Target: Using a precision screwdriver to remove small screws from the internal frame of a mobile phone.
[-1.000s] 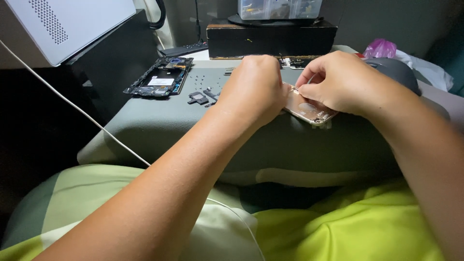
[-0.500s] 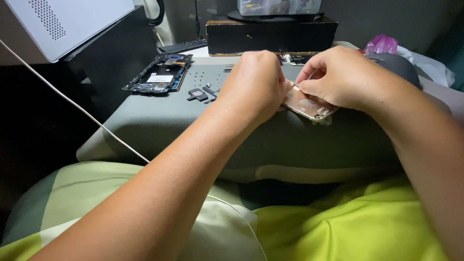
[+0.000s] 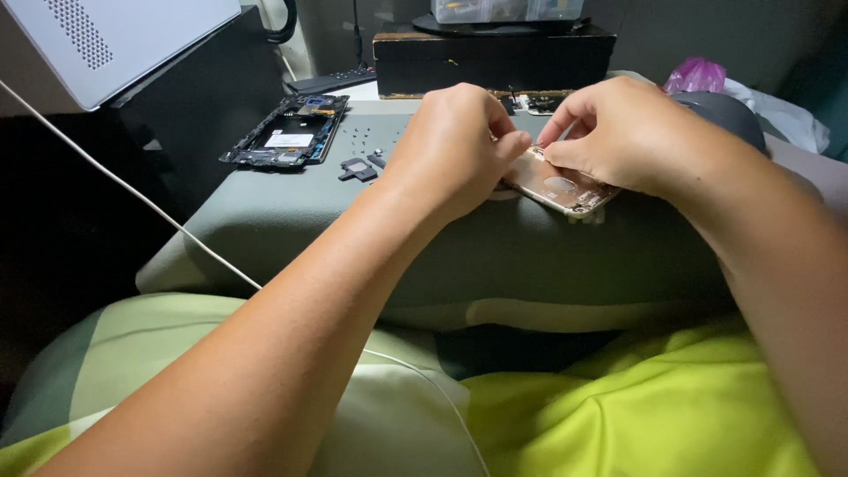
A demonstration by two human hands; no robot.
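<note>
Phone frame (image 3: 284, 132) lies left of the hands, box (image 3: 493, 62) behind, on the mat (image 3: 265, 212).

I count two hands, left hand (image 3: 455, 146) and right hand (image 3: 623, 132), one gold phone shell (image 3: 561, 184), one black phone frame (image 3: 285, 132), one white cable (image 3: 132, 190).

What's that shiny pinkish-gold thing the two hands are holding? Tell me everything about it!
The pinkish-gold piece looks like a thin, flat phone back shell, metal by its sheen, with a round mark in the middle and small cut-outs along one edge. It lies tilted on the grey-green cushion. The left hand covers its left end, and the right hand pinches its top edge. Much of it is hidden beneath the fingers.
</note>
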